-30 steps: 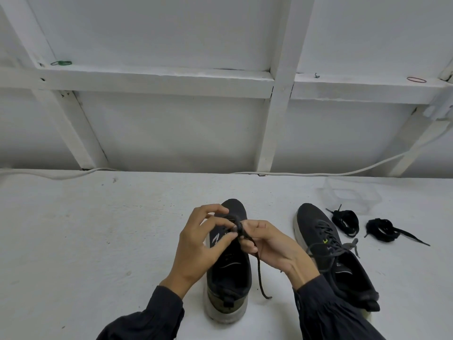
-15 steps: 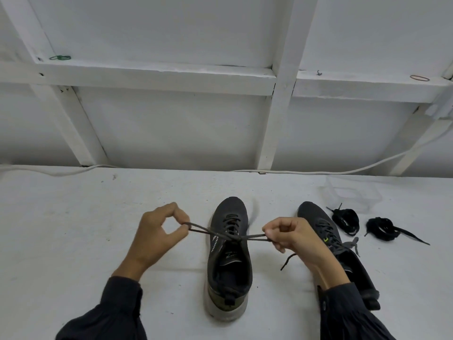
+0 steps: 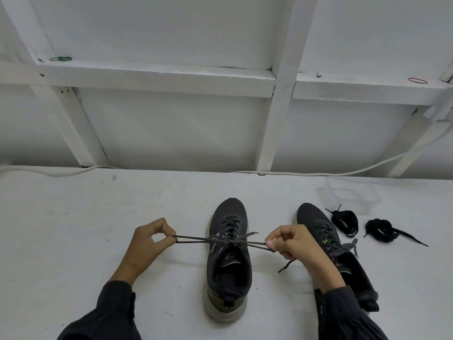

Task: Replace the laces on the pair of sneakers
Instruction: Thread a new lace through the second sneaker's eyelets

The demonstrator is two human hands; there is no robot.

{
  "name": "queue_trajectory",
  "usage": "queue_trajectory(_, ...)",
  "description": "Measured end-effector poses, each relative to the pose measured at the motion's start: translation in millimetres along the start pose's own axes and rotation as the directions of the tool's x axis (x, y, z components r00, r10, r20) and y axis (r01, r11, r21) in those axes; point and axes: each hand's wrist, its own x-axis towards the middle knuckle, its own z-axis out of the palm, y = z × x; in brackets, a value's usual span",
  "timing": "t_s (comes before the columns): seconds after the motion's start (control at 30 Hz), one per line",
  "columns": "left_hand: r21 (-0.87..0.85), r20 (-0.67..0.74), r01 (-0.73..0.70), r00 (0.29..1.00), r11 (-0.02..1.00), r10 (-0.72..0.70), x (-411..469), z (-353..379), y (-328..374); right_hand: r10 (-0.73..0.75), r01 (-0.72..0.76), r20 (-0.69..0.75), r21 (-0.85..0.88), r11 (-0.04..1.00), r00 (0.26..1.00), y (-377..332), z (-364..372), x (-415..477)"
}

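A dark sneaker [image 3: 228,261] stands in the middle of the white surface, toe pointing away. Its grey lace [image 3: 196,239] is stretched sideways in two loops from a knot above the tongue. My left hand [image 3: 147,244] pinches the left loop between thumb and forefinger. My right hand [image 3: 291,244] pinches the right loop, and a loose lace end hangs below it. The second sneaker [image 3: 328,244] lies to the right, laced with a grey bow, partly hidden behind my right arm.
Two bundles of black laces [image 3: 344,220] [image 3: 382,229] lie right of the second sneaker. A clear plastic container [image 3: 350,195] sits behind them. A white cable [image 3: 318,173] runs along the base of the white framed wall.
My hands went from working together at the knot over the tongue to moving apart, drawing the lace loops out left and right. In the last half second they spread a little further.
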Motion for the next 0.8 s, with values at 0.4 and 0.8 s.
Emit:
queue_trajectory(0.4,-0.352,0.227,0.174,0.969,0.920,-0.096,-5.1,60.9,43.8,-0.104,0.106,-0.055,0.040,0.994,0.993,-3.6,60.5,11.9)
queue_trajectory(0.8,-0.465,0.147,0.295,0.955,0.835,-0.256,-13.5,116.1,50.1,-0.073,0.104,-0.113,0.304,0.947,0.991,2.4,107.5,11.9)
